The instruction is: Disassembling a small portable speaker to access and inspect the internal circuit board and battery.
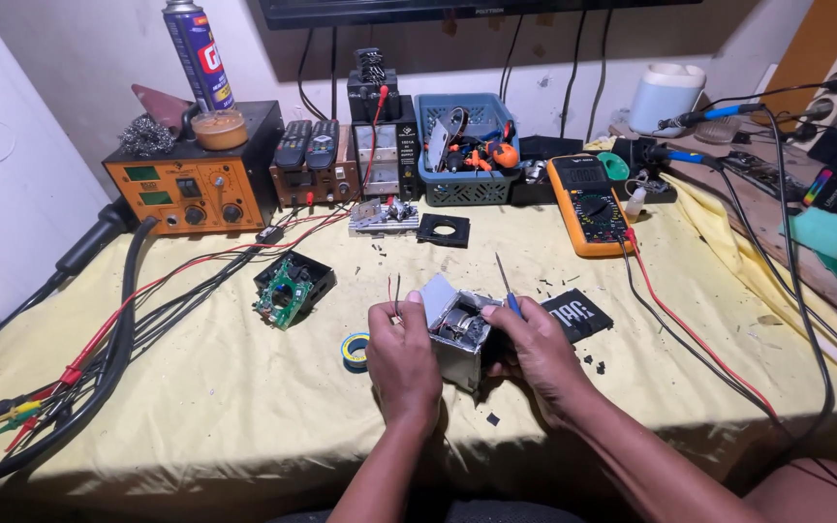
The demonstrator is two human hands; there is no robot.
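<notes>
Left hand [404, 366]: its fingers clasp the left side of a small metal box [459, 334], with thin red and black wires [394, 291] rising beside the thumb.
Right hand [537, 351]: its fingers close on the box's right side and also pinch a thin screwdriver [506, 286] with a blue handle, shaft pointing up and away.
Metal box: held between both hands, just above the bench [196, 407], near the front middle; its top is open, a grey flap is raised at the back, and metal parts show inside.
Room near the box: bare yellow cloth lies in front of it and to its left, up to the front edge where the cloth hangs over; small black scraps dot the cloth to the right.
Just beside the box: a roll of blue and yellow tape [355, 351] to the left, a flat black panel [576, 315] to the right.
Further left of the box: an open black casing [293, 288] holding a tilted green circuit board.
Left edge: thick black cables and red leads [99, 339] run across the cloth.
Behind the box: a blue basket [465, 189] filled with small tools and orange parts, next to an orange station [191, 184].
Right of the basket: an orange multimeter [588, 203], its leads running towards the right edge.
</notes>
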